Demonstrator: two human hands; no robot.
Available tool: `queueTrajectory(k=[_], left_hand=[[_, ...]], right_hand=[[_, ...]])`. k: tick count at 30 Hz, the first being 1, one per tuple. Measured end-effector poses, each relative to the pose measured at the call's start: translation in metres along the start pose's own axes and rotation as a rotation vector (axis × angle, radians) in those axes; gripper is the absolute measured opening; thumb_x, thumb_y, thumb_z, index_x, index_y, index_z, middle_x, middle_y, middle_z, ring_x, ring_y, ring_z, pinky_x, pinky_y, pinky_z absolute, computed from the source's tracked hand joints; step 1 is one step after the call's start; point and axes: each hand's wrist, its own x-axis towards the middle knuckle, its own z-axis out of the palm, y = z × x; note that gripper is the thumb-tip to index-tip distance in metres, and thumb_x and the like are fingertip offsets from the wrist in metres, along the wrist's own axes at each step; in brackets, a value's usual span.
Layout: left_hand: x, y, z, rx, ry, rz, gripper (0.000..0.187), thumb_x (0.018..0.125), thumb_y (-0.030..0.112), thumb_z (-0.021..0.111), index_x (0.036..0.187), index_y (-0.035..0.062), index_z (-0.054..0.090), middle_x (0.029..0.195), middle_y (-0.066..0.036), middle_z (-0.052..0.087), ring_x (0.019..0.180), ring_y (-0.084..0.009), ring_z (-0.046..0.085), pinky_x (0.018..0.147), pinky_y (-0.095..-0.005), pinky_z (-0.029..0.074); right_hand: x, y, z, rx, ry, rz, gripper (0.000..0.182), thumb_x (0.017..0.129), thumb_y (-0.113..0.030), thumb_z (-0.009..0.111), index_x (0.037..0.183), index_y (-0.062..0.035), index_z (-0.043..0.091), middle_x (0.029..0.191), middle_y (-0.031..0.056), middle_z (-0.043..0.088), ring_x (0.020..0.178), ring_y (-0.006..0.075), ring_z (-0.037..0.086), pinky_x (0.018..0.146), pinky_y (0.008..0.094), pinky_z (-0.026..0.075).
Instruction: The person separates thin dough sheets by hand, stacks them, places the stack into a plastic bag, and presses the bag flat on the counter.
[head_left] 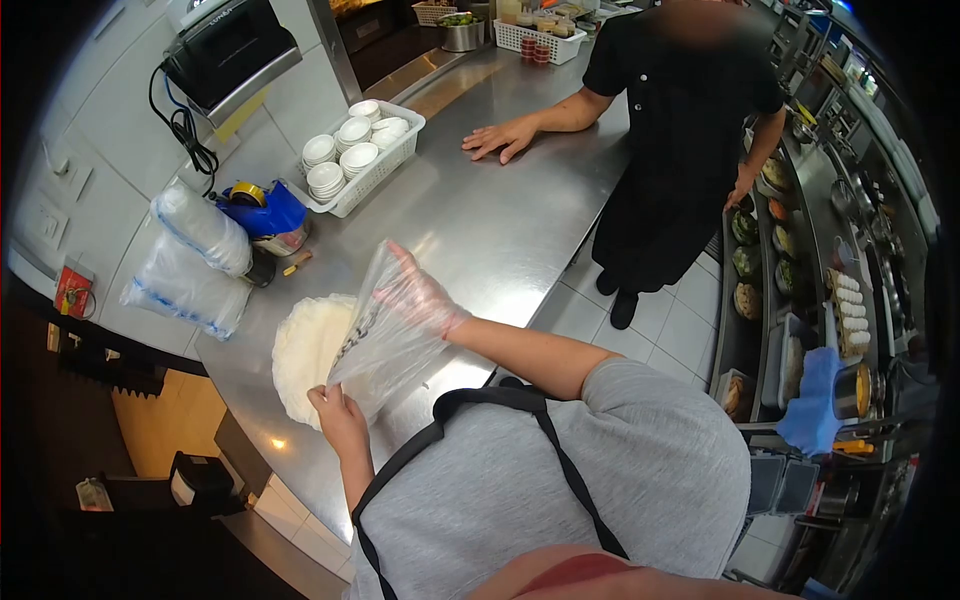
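My right hand is inside a clear plastic bag, its fingers stretched out toward the far end under the film. At the bag's near edge, my left hand pinches the film between thumb and fingers. Dark printing shows on the bag. Beneath and to the left of it, a pale, round, flat stack with a ragged edge lies on the steel counter; the bag overlaps its right side.
A white basket of small white cups stands by the wall. Nearby are rolls of plastic bags, a blue tape dispenser and a small brush-like item. Across the counter, a person in black rests one hand on it. Food containers line the right.
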Motion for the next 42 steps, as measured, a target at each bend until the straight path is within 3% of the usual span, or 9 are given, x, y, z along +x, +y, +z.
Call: queueTrajectory(k=[4, 9, 17, 21, 24, 26, 31, 38, 42], left_hand=[[-0.019, -0.041, 0.039, 0.148, -0.254, -0.169, 0.019, 0.085, 0.014, 0.046, 0.090, -0.0014, 0.057, 0.066, -0.013, 0.048, 0.060, -0.0312, 0.054, 0.056, -0.0372, 0.045], [-0.014, -0.044, 0.037, -1.590, -0.356, -1.051, 0.025, 0.089, 0.021, 0.042, 0.094, 0.0003, 0.055, 0.063, -0.007, 0.054, 0.042, -0.0119, 0.040, 0.039, -0.0244, 0.035], [0.025, -0.007, -0.015, -2.459, -0.373, -1.132, 0.033, 0.095, 0.018, 0.033, 0.120, -0.0030, 0.040, 0.084, -0.008, 0.056, 0.058, -0.0100, 0.048, 0.048, -0.0202, 0.044], [0.020, -0.025, 0.027, -2.111, -0.144, -1.164, 0.034, 0.095, 0.016, 0.033, 0.124, -0.0018, 0.038, 0.097, -0.011, 0.057, 0.075, -0.0156, 0.057, 0.061, -0.0260, 0.051], [0.002, -0.058, 0.070, -2.243, -0.204, -0.413, 0.033, 0.094, 0.013, 0.035, 0.124, -0.0008, 0.038, 0.111, -0.014, 0.055, 0.095, -0.0243, 0.058, 0.078, -0.0347, 0.052], [0.010, -0.009, 0.047, -1.673, 0.226, -0.795, 0.035, 0.092, 0.013, 0.037, 0.125, -0.0001, 0.037, 0.122, -0.014, 0.049, 0.110, -0.0248, 0.052, 0.089, -0.0374, 0.048], [0.026, 0.023, 0.017, -0.888, 0.617, -0.223, 0.046, 0.090, 0.014, 0.044, 0.132, 0.0038, 0.031, 0.138, -0.011, 0.029, 0.125, -0.0259, 0.034, 0.100, -0.0374, 0.035], [0.039, -0.007, -0.023, 0.375, -0.191, -0.010, 0.030, 0.086, 0.016, 0.046, 0.114, 0.0115, 0.057, 0.131, -0.015, 0.042, 0.126, -0.0316, 0.032, 0.100, -0.0495, 0.027], [0.022, -0.032, -0.023, -0.007, -0.269, -0.218, 0.030, 0.086, 0.021, 0.047, 0.113, 0.0115, 0.056, 0.124, -0.016, 0.047, 0.118, -0.0324, 0.040, 0.097, -0.0454, 0.032]], right_hand=[[-0.013, -0.054, 0.019, -0.014, 0.026, -0.054, 0.078, 0.081, -0.009, 0.063, 0.141, -0.0143, 0.014, 0.118, 0.0097, 0.046, 0.092, 0.0103, 0.051, 0.078, 0.0252, 0.046], [-0.014, -0.074, 0.022, 0.250, 0.035, -0.124, 0.078, 0.082, -0.008, 0.063, 0.141, -0.0141, 0.013, 0.130, 0.0103, 0.036, 0.099, 0.0151, 0.051, 0.080, 0.0276, 0.045], [-0.031, -0.055, 0.017, -0.356, 0.115, -0.259, 0.085, 0.078, -0.032, 0.067, 0.141, -0.0116, 0.014, 0.140, 0.0168, 0.022, 0.127, 0.0308, 0.025, 0.107, 0.0402, 0.019], [-0.042, -0.046, 0.025, -0.463, 0.056, -0.402, 0.087, 0.076, -0.038, 0.068, 0.141, -0.0108, 0.016, 0.142, 0.0164, 0.020, 0.130, 0.0329, 0.021, 0.107, 0.0410, 0.019], [-0.051, -0.053, 0.032, -0.437, -0.025, -0.445, 0.091, 0.074, -0.041, 0.068, 0.141, -0.0097, 0.015, 0.142, 0.0159, 0.019, 0.132, 0.0329, 0.017, 0.107, 0.0406, 0.018], [-0.054, -0.051, 0.037, -0.386, -0.075, -0.446, 0.092, 0.073, -0.043, 0.068, 0.141, -0.0081, 0.016, 0.142, 0.0161, 0.019, 0.132, 0.0321, 0.018, 0.108, 0.0400, 0.017], [-0.050, -0.042, 0.046, -0.380, -0.030, -0.354, 0.092, 0.073, -0.040, 0.068, 0.140, -0.0069, 0.014, 0.142, 0.0182, 0.019, 0.131, 0.0335, 0.017, 0.108, 0.0397, 0.017], [-0.010, -0.019, 0.033, -0.786, -0.403, -0.150, 0.073, 0.077, -0.027, 0.064, 0.136, -0.0053, 0.027, 0.135, 0.0209, 0.033, 0.125, 0.0338, 0.033, 0.104, 0.0358, 0.029], [0.000, -0.034, 0.043, -1.009, -0.833, -0.133, 0.048, 0.079, -0.028, 0.059, 0.122, -0.0073, 0.050, 0.122, 0.0181, 0.050, 0.116, 0.0320, 0.044, 0.100, 0.0348, 0.033]])
